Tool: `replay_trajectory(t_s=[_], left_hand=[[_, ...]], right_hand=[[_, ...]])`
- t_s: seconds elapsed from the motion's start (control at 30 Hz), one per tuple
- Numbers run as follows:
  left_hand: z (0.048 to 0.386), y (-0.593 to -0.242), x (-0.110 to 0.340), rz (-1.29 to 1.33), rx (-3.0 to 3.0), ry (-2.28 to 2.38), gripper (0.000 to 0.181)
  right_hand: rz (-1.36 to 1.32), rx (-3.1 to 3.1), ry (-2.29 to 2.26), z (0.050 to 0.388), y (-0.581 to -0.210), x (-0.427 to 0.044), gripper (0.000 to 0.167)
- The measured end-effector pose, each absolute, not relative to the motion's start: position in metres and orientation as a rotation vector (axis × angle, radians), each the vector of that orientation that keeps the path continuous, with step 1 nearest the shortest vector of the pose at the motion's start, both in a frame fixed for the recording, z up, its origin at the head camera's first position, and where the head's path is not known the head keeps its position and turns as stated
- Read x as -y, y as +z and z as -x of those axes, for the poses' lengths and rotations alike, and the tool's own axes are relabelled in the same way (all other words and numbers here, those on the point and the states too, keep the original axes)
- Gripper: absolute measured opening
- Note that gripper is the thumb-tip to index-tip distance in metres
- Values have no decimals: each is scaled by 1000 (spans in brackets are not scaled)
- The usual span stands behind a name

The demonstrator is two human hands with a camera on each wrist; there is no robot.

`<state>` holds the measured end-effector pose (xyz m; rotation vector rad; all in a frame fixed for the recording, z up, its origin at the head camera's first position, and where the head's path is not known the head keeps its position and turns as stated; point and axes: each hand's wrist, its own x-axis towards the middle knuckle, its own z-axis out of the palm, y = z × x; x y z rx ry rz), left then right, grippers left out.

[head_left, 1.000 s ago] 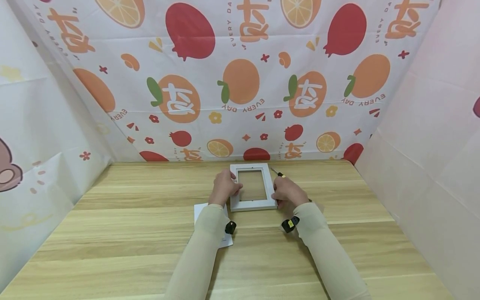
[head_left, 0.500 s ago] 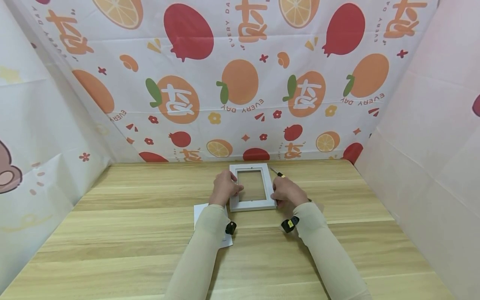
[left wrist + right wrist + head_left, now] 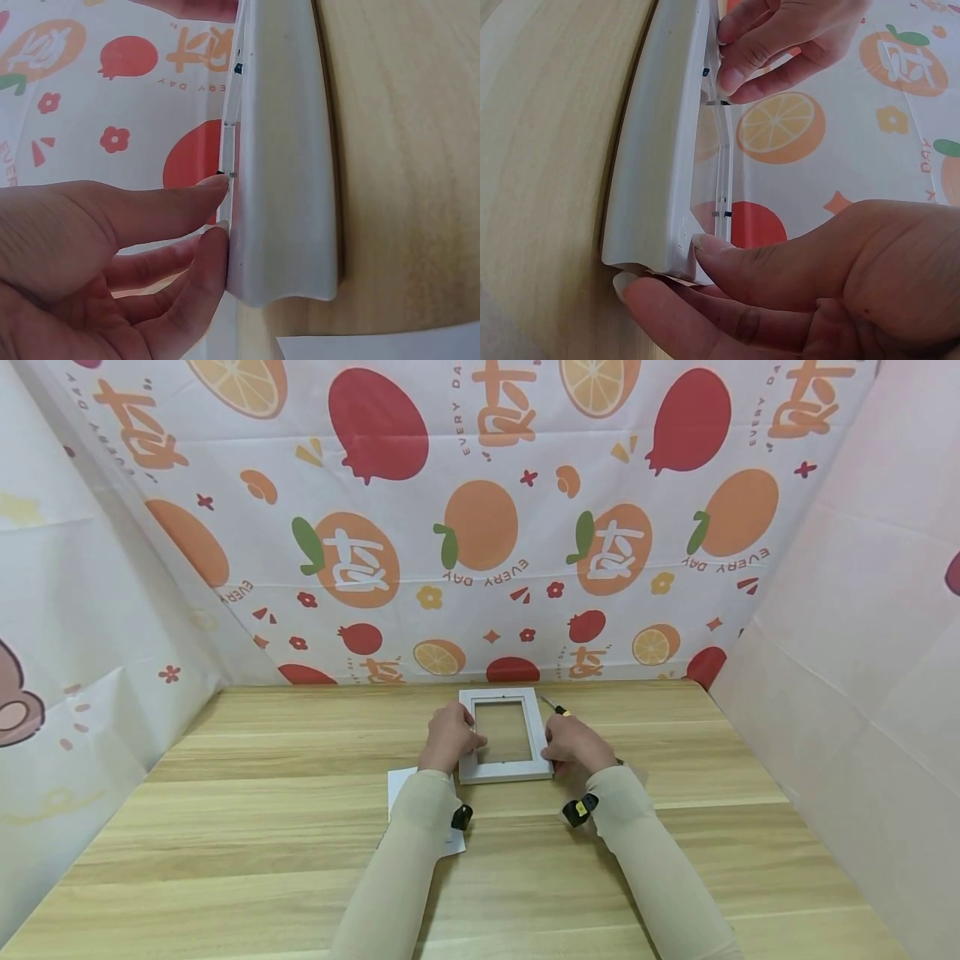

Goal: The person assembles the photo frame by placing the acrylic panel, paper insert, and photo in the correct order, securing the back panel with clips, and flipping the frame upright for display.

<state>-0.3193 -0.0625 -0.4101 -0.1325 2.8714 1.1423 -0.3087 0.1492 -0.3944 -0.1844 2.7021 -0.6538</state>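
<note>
A white picture frame [image 3: 507, 770] lies flat on the wooden table, its rectangular opening showing the wood below. My left hand [image 3: 450, 737] is at its left side, thumb and bent fingers on the inner rim. In the left wrist view, the left thumb [image 3: 202, 196] touches a small dark tab on the rim, with a fingertip close below it. My right hand [image 3: 577, 743] grips the lower right corner; the right wrist view shows the thumb [image 3: 716, 246] on top and a finger under the edge. More small dark tabs [image 3: 727, 214] stand along the rim.
A screwdriver-like tool [image 3: 557, 707] with a thin metal shaft lies right of the frame, partly behind my right hand. White paper [image 3: 401, 783] lies under my left forearm. Something pale and see-through [image 3: 641, 773] shows beside my right wrist. A fruit-print cloth [image 3: 480, 610] hangs behind the table.
My left hand has shifted very slightly toward me along the rim. The frame and my right hand hold their places.
</note>
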Motion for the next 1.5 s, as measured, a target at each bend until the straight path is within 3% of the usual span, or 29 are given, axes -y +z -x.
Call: replay_trajectory(t_s=[0.3,0.83,1.5], left_hand=[[315,-405,61,49,-2860,1072,33],[311,-406,62,-17,-2831,1016,46],[315,-410,65,-37,-2874,972,37]], right_hand=[[184,-2706,-658,309,-394,-149,12],[183,-2706,-652,308,-394,-148,12],[202,-2724,-617,308,-395,-149,9]])
